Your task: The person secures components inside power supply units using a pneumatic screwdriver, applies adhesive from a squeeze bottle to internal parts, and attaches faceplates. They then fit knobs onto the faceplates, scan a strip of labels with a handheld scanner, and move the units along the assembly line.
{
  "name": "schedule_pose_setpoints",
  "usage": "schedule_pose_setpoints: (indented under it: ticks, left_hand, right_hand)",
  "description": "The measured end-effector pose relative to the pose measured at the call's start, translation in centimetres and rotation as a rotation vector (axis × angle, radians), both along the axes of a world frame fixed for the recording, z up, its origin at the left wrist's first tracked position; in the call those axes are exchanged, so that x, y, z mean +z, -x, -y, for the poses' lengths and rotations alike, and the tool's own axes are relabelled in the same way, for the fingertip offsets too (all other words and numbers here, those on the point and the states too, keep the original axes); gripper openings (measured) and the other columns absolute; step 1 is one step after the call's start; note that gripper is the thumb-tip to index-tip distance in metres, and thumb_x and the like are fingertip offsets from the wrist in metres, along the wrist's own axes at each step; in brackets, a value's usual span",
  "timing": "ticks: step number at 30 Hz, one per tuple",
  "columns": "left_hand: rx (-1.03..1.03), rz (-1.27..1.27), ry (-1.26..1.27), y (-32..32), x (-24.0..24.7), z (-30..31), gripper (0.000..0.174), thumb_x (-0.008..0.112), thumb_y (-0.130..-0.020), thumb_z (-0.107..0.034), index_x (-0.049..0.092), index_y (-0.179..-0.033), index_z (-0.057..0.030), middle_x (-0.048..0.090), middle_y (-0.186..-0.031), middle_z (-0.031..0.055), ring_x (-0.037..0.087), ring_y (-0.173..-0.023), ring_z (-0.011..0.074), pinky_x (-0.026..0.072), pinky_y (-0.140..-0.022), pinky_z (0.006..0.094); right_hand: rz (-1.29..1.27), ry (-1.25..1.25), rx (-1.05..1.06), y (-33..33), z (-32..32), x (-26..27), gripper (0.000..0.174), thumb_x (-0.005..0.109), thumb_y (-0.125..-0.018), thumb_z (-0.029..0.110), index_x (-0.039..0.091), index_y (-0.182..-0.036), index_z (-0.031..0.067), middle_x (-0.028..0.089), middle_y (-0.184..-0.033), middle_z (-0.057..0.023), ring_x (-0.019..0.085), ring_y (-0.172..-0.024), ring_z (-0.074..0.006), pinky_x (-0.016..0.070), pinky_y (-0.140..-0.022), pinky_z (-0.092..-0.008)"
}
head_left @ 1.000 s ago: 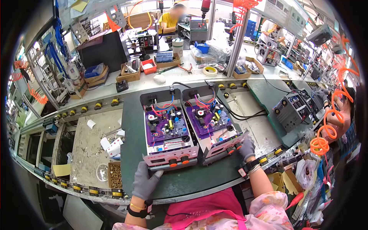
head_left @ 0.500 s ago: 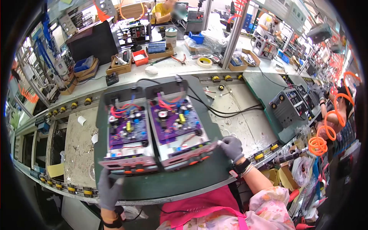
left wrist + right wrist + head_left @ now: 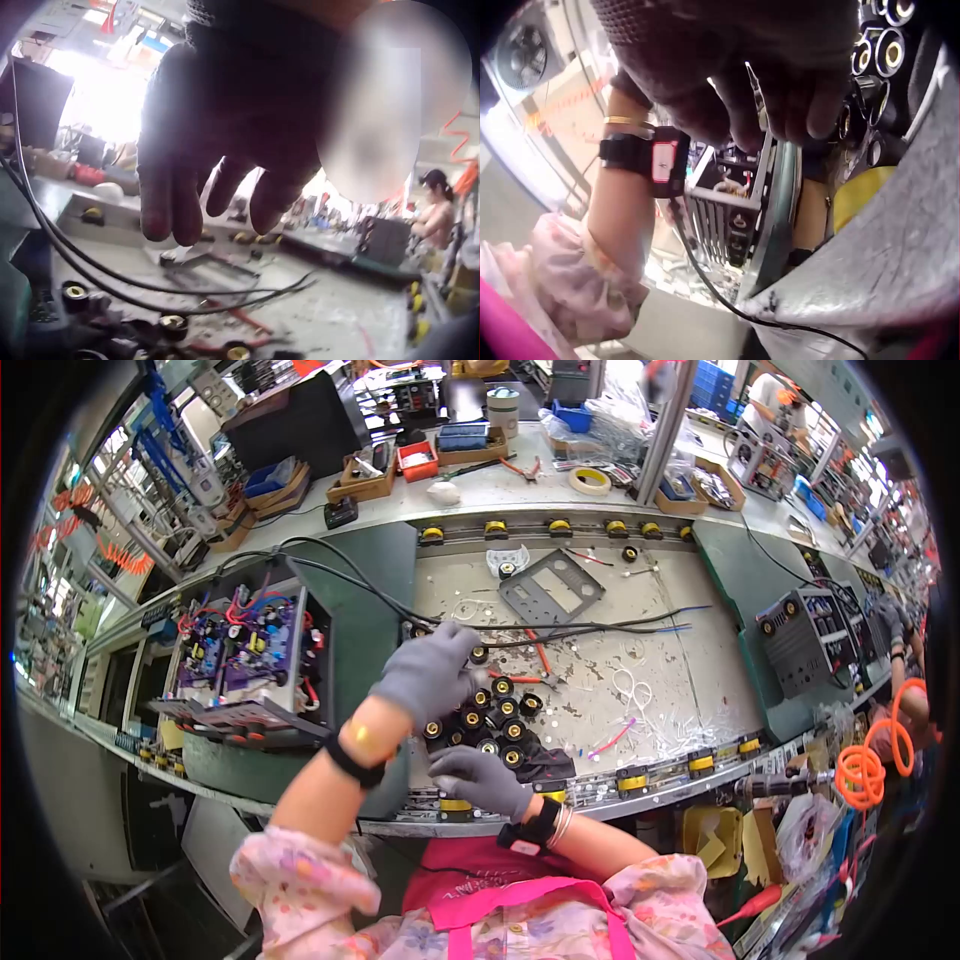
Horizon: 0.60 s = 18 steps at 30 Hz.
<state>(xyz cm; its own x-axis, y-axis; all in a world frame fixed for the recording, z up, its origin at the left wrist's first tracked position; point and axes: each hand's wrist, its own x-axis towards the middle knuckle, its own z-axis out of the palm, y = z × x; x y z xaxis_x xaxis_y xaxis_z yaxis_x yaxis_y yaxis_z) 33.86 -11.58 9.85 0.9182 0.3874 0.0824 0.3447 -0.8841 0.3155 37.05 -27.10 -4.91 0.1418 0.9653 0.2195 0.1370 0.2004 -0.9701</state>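
In the head view my gloved left hand reaches over a pile of black round connectors with brass centres, beside two black cables. Its fingers hang apart and loosely bent in the left wrist view, with nothing seen between them. My gloved right hand is low at the near side of the same pile, close over the rail edge. In the right wrist view its fingers are loosely bent, with connectors beside them. Two units with purple circuit boards stand to the left on a green board.
A grey panel with cut-outs and red-handled pliers lie on the worn surface beyond the pile. To the right, another grey unit stands on a second green board. Rollers line the near edge.
The two units and their green board have shifted left. Both hands have left the units' front panels and come to the connector pile, which now shows. The view has turned right.
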Motion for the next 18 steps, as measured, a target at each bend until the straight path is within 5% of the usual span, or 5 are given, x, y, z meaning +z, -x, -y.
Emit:
schedule_pose_setpoints:
  ticks: [3,9,13,18]
  left_hand:
    - [0.116,-0.341,-0.081,-3.9,-3.9,-4.8,0.04,0.063,-0.081,-0.028,0.055,-0.116,-0.0093,0.057,-0.116,0.0129,0.058,-0.104,0.0339,0.0472,-0.089,0.0418]
    - [0.172,-0.589,-0.271,-4.6,-11.4,-11.9,0.036,0.058,-0.081,-0.017,0.056,-0.117,-0.0115,0.056,-0.121,0.0132,0.059,-0.108,0.0321,0.0484,-0.087,0.0423]
    - [0.2,-0.597,-0.38,-5.4,-12.1,-12.0,0.041,0.057,-0.079,-0.011,0.054,-0.12,-0.0155,0.06,-0.111,0.0117,0.059,-0.106,0.0292,0.0495,-0.085,0.039]
    - [0.095,-0.526,-0.52,-5.6,-14.7,-13.5,0.021,0.056,-0.083,-0.015,0.064,-0.102,-0.0165,0.065,-0.099,0.0132,0.064,-0.095,0.0294,0.0504,-0.079,0.0412]
  right_hand:
    - [-0.088,0.247,0.017,-0.3,1.5,-1.3,0.018,0.064,-0.083,0.012,0.066,-0.097,0.0011,0.064,-0.086,-0.0096,0.061,-0.078,-0.0177,0.0485,-0.071,-0.0302]
    - [-0.055,0.203,0.033,-1.5,1.6,-1.0,0.017,0.061,-0.085,0.015,0.065,-0.096,0.0026,0.064,-0.084,-0.0097,0.062,-0.079,-0.0205,0.0482,-0.072,-0.0314]
    - [-0.086,0.252,0.083,-1.8,1.0,-1.1,0.018,0.061,-0.085,0.017,0.066,-0.097,0.0037,0.065,-0.085,-0.0105,0.063,-0.08,-0.0223,0.0489,-0.073,-0.0318]
    - [-0.037,0.305,0.135,-2.2,0.7,-0.1,0.019,0.061,-0.085,0.016,0.067,-0.097,0.0037,0.065,-0.084,-0.0101,0.063,-0.078,-0.0206,0.0488,-0.071,-0.031]
